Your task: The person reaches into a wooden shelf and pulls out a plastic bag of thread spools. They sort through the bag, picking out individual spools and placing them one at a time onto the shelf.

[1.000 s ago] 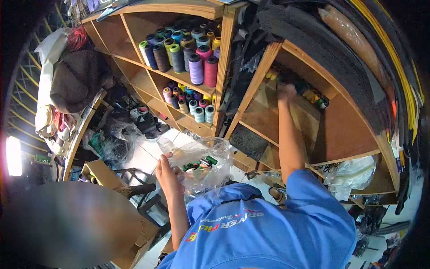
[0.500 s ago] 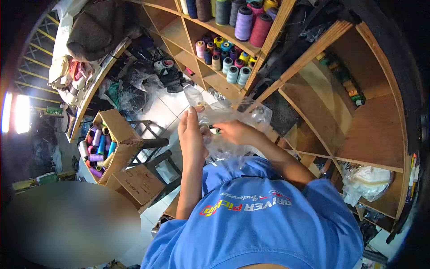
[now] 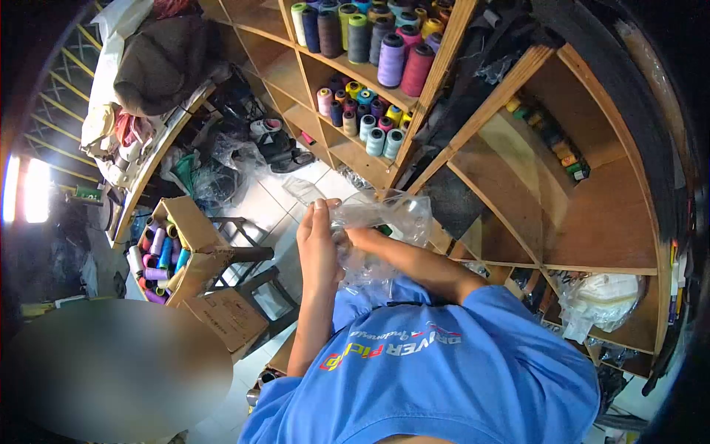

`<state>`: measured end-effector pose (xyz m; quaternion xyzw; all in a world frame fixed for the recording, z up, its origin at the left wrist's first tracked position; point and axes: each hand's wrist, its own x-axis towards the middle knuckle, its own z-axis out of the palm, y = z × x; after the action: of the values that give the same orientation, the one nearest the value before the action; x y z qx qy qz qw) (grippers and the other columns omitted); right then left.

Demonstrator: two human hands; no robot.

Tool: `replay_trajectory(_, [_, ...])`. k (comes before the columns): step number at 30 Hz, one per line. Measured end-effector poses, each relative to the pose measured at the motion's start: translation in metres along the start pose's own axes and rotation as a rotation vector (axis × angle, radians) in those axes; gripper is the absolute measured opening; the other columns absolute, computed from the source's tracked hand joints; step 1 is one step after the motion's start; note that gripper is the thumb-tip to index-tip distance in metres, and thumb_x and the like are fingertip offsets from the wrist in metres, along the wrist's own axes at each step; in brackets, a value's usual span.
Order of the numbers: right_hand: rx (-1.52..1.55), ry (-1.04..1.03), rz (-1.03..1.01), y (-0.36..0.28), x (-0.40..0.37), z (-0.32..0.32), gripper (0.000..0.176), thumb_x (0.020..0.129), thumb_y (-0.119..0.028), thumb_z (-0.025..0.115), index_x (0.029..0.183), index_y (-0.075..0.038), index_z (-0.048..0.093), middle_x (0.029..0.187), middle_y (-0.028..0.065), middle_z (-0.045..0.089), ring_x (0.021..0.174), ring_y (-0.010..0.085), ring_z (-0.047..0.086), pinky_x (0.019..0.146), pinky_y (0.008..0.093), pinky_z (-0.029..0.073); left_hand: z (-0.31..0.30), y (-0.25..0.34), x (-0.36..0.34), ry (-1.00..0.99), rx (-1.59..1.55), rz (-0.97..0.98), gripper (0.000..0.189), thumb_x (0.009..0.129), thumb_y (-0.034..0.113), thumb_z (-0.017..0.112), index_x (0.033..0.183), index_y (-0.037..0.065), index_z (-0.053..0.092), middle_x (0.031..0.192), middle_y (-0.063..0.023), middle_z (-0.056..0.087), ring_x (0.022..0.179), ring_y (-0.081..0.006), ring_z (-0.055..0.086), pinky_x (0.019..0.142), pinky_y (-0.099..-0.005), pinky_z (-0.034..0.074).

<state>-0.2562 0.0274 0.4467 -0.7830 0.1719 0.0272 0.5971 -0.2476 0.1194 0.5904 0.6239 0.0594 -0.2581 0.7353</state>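
In front of my chest is a clear plastic bag (image 3: 403,214), crumpled and spread to the right. My left hand (image 3: 318,240) is closed on its left side, thumb up along the edge. My right hand (image 3: 364,238) reaches in from the right at the middle of the bag, close beside the left hand. Its fingertips are hidden among the plastic folds, so I cannot tell what they grip. A small dark green thing (image 3: 384,230) shows just above the right wrist. Loose plastic hangs below both hands, over my blue shirt (image 3: 429,377).
Ahead, a wooden shelf (image 3: 355,66) bears many thread cones. An open carton (image 3: 200,222) of thread spools stands at left, above a closed cardboard box (image 3: 225,318) and near a dark stool (image 3: 270,292). More wooden compartments (image 3: 592,229) rise at right, one with a bagged white bundle (image 3: 603,300).
My right hand has moved left and down, deeper into the plastic. The small item that showed at its fingers is hidden. My left hand keeps its hold; the view has shifted slightly.
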Motion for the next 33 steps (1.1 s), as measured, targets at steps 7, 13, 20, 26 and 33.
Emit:
replay_trajectory(7, [-0.529, 0.072, -0.298, 0.032, 0.013, 0.01, 0.042, 0.076, -0.032, 0.061, 0.11, -0.008, 0.057, 0.104, 0.0192, 0.061, 0.095, 0.0373, 0.058, 0.08, 0.0463, 0.045, 0.002, 0.002, 0.0, 0.072, -0.078, 0.015, 0.032, 0.094, 0.037, 0.047, 0.094, 0.008, 0.059, 0.066, -0.0008, 0.051, 0.047, -0.0066, 0.043, 0.04, -0.0194, 0.031])
replay_trajectory(13, [-0.274, -0.306, -0.084, 0.012, -0.024, -0.051, 0.054, 0.075, -0.044, 0.06, 0.113, -0.006, 0.058, 0.103, 0.0177, 0.063, 0.095, 0.0289, 0.062, 0.082, 0.0363, 0.047, -0.002, 0.001, 0.005, 0.102, -0.089, -0.032, 0.034, 0.093, 0.039, 0.048, 0.095, 0.007, 0.058, 0.061, -0.0009, 0.047, 0.042, -0.0069, 0.038, 0.036, -0.0207, 0.028])
replay_trajectory(20, [0.108, -0.181, -0.215, -0.085, -0.099, -0.178, 0.042, 0.08, -0.023, 0.062, 0.117, -0.003, 0.055, 0.106, 0.0079, 0.062, 0.093, 0.0153, 0.058, 0.083, 0.0294, 0.046, 0.012, -0.001, 0.007, 0.01, -0.014, -0.049, 0.036, 0.094, 0.041, 0.045, 0.097, 0.007, 0.057, 0.083, -0.0056, 0.056, 0.048, -0.0083, 0.048, 0.033, -0.0193, 0.03])
replay_trajectory(26, [0.255, 0.573, -0.285, -0.1, -0.112, -0.303, 0.04, 0.083, -0.025, 0.063, 0.114, -0.002, 0.056, 0.101, 0.0059, 0.063, 0.091, 0.0129, 0.059, 0.084, 0.0276, 0.046, 0.018, -0.017, 0.016, 0.001, -0.047, -0.033, 0.036, 0.094, 0.039, 0.046, 0.096, 0.006, 0.057, 0.083, -0.0061, 0.056, 0.051, -0.0099, 0.05, 0.04, -0.0221, 0.038])
replay_trajectory(33, [-0.777, 1.35, 0.11, 0.033, -0.047, -0.426, 0.045, 0.08, -0.031, 0.063, 0.108, 0.004, 0.058, 0.109, 0.0214, 0.061, 0.102, 0.0348, 0.057, 0.088, 0.0413, 0.043, 0.01, -0.02, 0.017, 0.056, -0.083, -0.042, 0.034, 0.095, 0.035, 0.045, 0.094, 0.004, 0.058, 0.086, -0.0069, 0.057, 0.063, -0.0112, 0.054, 0.048, -0.0233, 0.043])
